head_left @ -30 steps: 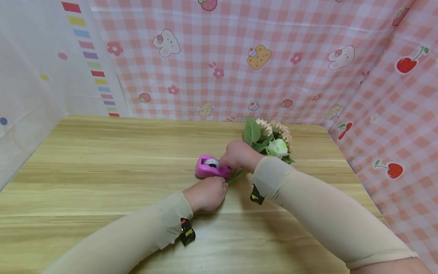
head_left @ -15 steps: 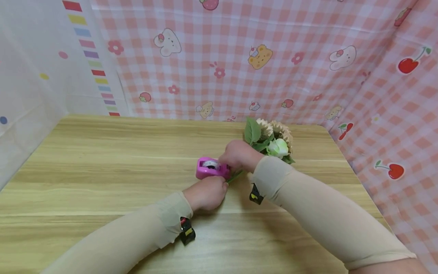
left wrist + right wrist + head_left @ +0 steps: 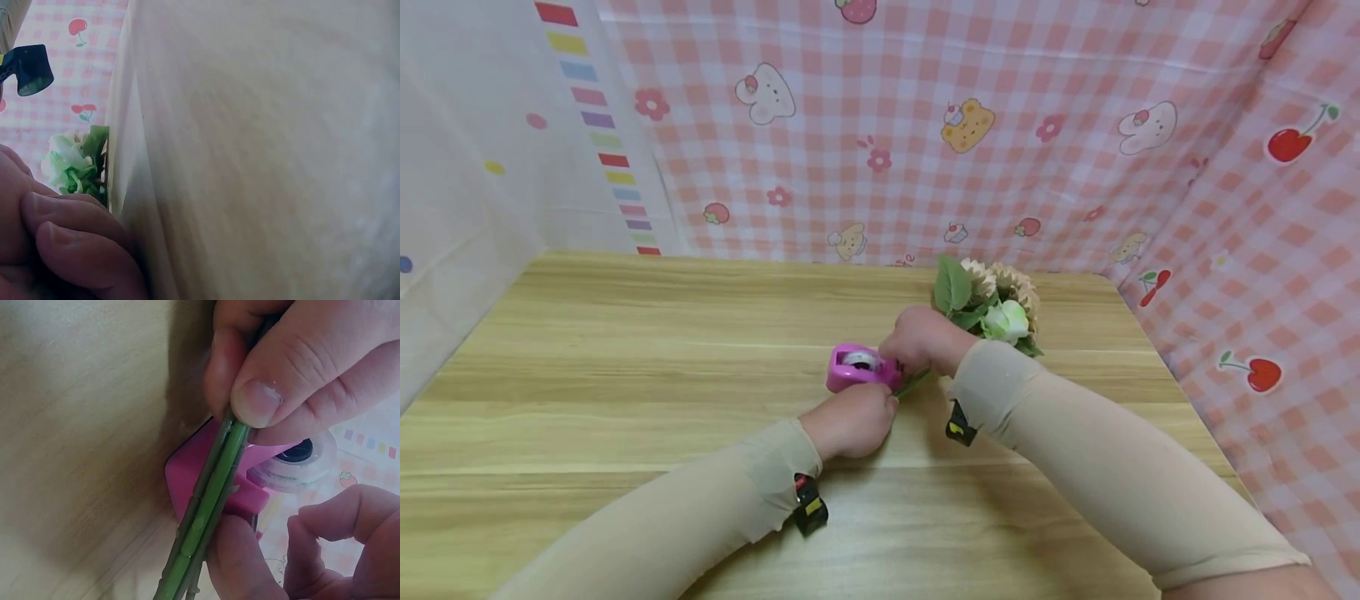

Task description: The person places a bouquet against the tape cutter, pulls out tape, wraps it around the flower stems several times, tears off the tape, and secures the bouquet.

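Note:
My left hand pinches green flower stems near their lower end, its thumb lying along them in the right wrist view. Curled fingers of that hand fill the lower left of the left wrist view. The stems lead up right to a bouquet of pale flowers and leaves. A pink tape dispenser with a clear roll stands just behind the stems. My right hand is at the dispenser's front end, fingers bent and one fingertip close behind the stems; I cannot tell whether it pinches tape.
The wooden table runs under both arms. A pink checked cloth hangs behind it and on the right, a white one on the left. Black wrist cameras sit under both sleeves.
The tape dispenser has tilted and shifted slightly beside the right hand. Both hands stay almost where they were, and the left hand keeps its grip on the stems.

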A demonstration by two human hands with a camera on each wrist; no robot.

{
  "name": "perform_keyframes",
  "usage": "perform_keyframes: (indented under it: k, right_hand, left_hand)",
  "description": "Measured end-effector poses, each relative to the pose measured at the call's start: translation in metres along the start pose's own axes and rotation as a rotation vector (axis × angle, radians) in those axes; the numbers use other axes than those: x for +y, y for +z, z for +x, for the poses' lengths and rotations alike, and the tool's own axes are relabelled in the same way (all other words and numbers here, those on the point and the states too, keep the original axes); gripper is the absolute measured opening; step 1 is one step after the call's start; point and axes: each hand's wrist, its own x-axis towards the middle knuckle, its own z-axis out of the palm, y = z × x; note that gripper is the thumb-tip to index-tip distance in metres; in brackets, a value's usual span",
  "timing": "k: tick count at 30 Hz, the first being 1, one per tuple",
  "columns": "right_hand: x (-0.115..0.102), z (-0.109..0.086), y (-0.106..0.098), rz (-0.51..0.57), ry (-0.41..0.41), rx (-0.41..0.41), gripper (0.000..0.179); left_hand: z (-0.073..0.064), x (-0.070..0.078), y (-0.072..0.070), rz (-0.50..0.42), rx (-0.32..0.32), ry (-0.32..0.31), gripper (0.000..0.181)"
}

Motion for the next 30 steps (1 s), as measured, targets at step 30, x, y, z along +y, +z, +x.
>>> perform_keyframes:
  k: [30]
  right_hand:
    - [0.000, -0.018, 0.001, 0.037, -0.039, 0.021, 0.036]
  left_hand:
    - [0.003, -0.005, 0.002, 0.046, 0.030, 0.058, 0.025]
